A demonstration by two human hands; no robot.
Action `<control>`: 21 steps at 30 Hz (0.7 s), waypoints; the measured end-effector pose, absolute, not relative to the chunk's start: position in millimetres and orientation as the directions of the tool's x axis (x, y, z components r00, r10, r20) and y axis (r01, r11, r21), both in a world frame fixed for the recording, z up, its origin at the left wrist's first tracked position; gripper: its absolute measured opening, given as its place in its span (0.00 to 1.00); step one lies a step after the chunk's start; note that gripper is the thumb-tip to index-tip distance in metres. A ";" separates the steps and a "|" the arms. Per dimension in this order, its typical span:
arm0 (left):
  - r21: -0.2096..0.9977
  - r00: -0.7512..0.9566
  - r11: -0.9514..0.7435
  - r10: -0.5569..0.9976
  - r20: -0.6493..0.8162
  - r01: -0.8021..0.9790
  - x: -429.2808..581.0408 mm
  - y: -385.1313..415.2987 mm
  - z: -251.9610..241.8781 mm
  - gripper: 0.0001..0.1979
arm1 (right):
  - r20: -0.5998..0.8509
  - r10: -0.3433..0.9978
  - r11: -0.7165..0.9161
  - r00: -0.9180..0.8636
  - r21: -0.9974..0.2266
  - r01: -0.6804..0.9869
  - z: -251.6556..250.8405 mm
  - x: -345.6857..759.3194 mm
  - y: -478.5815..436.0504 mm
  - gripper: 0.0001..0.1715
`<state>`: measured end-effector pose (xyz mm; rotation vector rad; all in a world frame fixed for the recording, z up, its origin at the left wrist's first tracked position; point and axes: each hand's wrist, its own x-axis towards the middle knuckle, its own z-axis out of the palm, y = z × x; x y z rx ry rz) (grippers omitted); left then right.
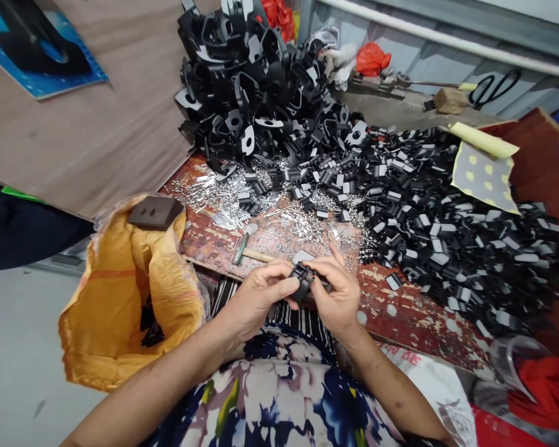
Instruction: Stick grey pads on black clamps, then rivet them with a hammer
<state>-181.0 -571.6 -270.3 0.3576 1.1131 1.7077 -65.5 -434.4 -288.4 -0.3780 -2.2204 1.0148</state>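
Close to the table's front edge, a small black plastic clip part (301, 280) is pinched between both my hands. My left hand (272, 284) grips it from the left, thumb across its face. From the other side, my right hand (335, 287) has its thumb and forefinger closed on it; whether those fingertips also hold a pin cannot be made out. A small hammer (257, 254) with a green head lies just beyond my left hand. Farther back are heaps of shiny metal pins (228, 202) and, to the right, a wide pile of small black clip parts (428, 230).
A tall heap of larger black plastic pieces (255, 87) rises at the back. An open yellow sack (97, 310) stands at the left, with black pieces inside. Scissors (493, 87) and a wooden block (451, 100) lie at the back right. A clear plastic cup (516, 357) sits front right.
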 end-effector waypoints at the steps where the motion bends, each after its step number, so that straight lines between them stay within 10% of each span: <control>1: 0.816 -0.434 -0.051 0.865 -0.253 -0.576 -181.7 -572.9 -270.6 0.13 | 0.448 0.498 0.660 -0.743 -0.751 -0.011 -289.3 -65.4 -435.6 0.15; 10: 0.950 -0.551 0.024 0.810 -0.201 -0.310 -201.1 -571.9 -279.3 0.13 | 0.297 0.522 0.542 -0.800 -0.839 0.042 -279.5 -64.3 -462.4 0.22; 14: 0.971 -0.494 0.088 0.848 -0.190 -0.222 -217.7 -568.7 -277.3 0.12 | 0.123 0.322 0.443 -0.939 -0.896 0.034 -271.9 -68.2 -422.9 0.23; 21: 0.881 -0.518 0.095 0.778 -0.356 -0.463 -212.0 -578.4 -293.7 0.12 | 0.272 0.355 0.917 -0.894 -0.284 0.278 -284.3 -107.4 -294.9 0.14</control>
